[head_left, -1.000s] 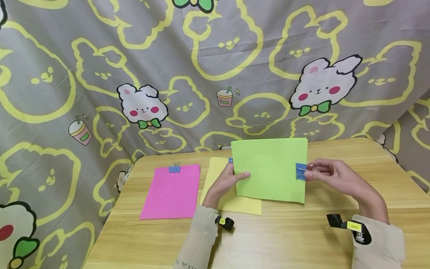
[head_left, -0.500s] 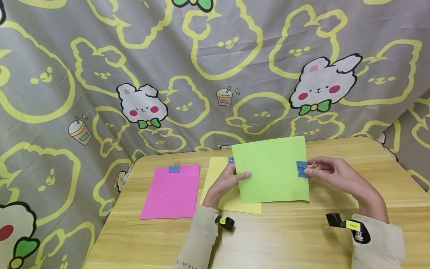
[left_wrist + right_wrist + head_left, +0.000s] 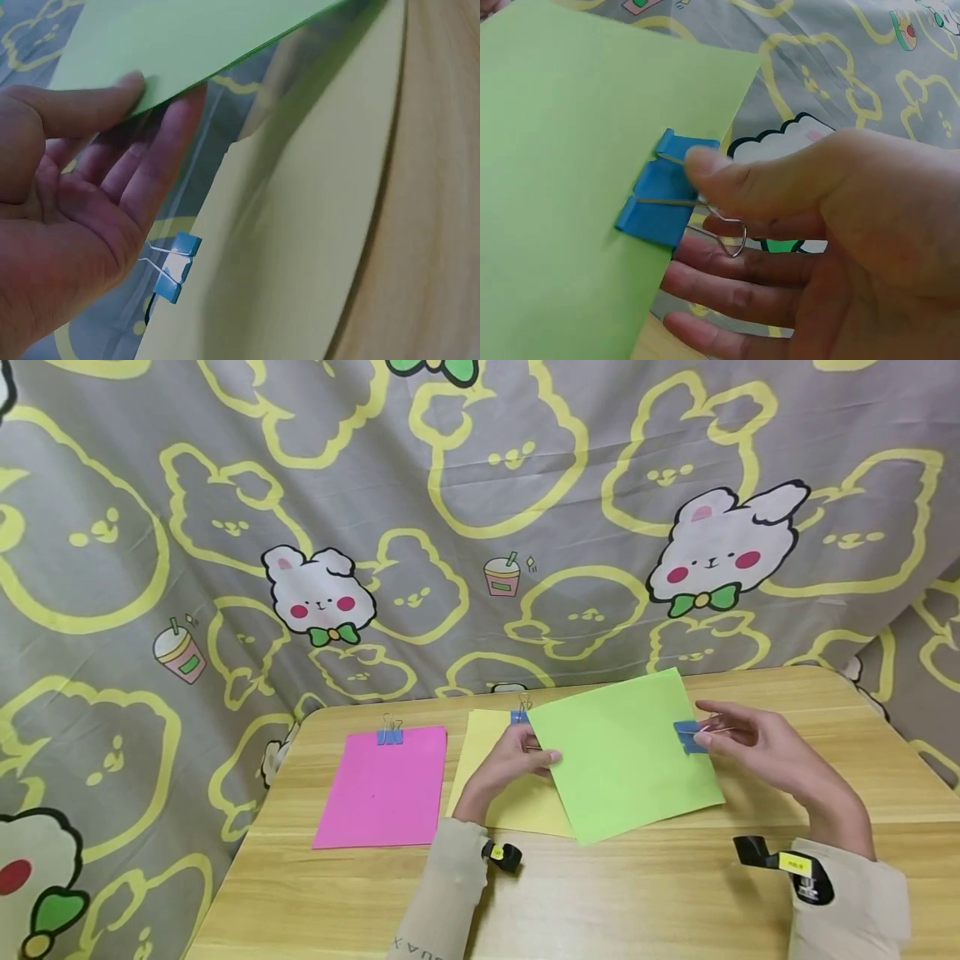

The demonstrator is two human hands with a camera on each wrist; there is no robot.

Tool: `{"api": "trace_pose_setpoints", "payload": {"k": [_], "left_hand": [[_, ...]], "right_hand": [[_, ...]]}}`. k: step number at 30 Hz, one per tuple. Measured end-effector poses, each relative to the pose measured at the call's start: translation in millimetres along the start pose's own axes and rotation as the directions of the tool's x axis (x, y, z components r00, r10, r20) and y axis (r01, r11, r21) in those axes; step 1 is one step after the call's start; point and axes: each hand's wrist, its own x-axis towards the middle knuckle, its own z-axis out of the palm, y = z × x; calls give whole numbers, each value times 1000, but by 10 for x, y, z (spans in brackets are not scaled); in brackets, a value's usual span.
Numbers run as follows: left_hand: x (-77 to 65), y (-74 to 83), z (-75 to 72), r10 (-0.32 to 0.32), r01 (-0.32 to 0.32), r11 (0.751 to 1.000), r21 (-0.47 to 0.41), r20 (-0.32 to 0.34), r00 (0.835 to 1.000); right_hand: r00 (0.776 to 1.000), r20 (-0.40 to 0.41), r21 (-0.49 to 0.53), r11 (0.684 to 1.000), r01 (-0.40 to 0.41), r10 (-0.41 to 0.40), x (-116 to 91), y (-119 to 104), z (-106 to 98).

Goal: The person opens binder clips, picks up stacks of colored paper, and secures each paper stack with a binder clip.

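A stack of green paper (image 3: 630,756) is held up, tilted, above the table. My left hand (image 3: 512,764) pinches its left edge, thumb in front and fingers behind. A blue binder clip (image 3: 664,191) grips the paper's right edge. My right hand (image 3: 772,752) holds that clip, with the thumb (image 3: 739,180) on its front and several fingers behind the edge. Under the green stack lies yellow paper (image 3: 292,247), partly covered, with its own blue binder clip (image 3: 177,266) at the top, near my left hand.
Pink paper (image 3: 382,789) with a blue binder clip (image 3: 390,737) at its top lies on the left of the wooden table (image 3: 615,902). A grey patterned curtain (image 3: 465,485) hangs along the table's back edge.
The green paper has turned counterclockwise, its right side shifting right and its lower left corner dropping. My right hand has moved slightly right with the clip. The yellow paper's clip shows more.
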Motion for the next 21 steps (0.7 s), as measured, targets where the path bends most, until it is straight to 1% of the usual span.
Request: {"api": "trace_pose_setpoints", "payload": {"k": [2,6,8,11,13,16,18,20,21], "left_hand": [[2,4,8,-4,4,1000,-18,7,1000],[9,-4,7,24,-24,998,-63,6,1000],[4,-2,10,40,-39,998,-39,19,999],[3,11,39,52,-53,998,14,53,997],[-1,23,78,55,-59,997,44,104,993],[2,22,156,38,-46,998,35,188,981],[9,15,220,26,-33,999,22,254,967],[19,-5,291,16,-20,1000,9,300,954],[25,-12,329,13,-20,1000,19,312,950]], "right_hand": [[1000,-16,24,1000,-6,6,-12,-13,-14],[1000,-25,67,998,-2,4,-25,-36,-38],[999,-31,71,997,8,-6,-35,-49,-51],[999,-53,46,999,-1,4,-64,-81,-83],[997,-73,20,1000,-20,22,-84,-107,-108],[993,-108,-27,998,-53,49,-97,-145,-139],[987,-144,-70,995,-77,67,-94,-178,-149],[981,-183,-108,990,-92,71,-96,-213,-161],[978,-199,-125,988,-93,67,-97,-230,-167]]}}
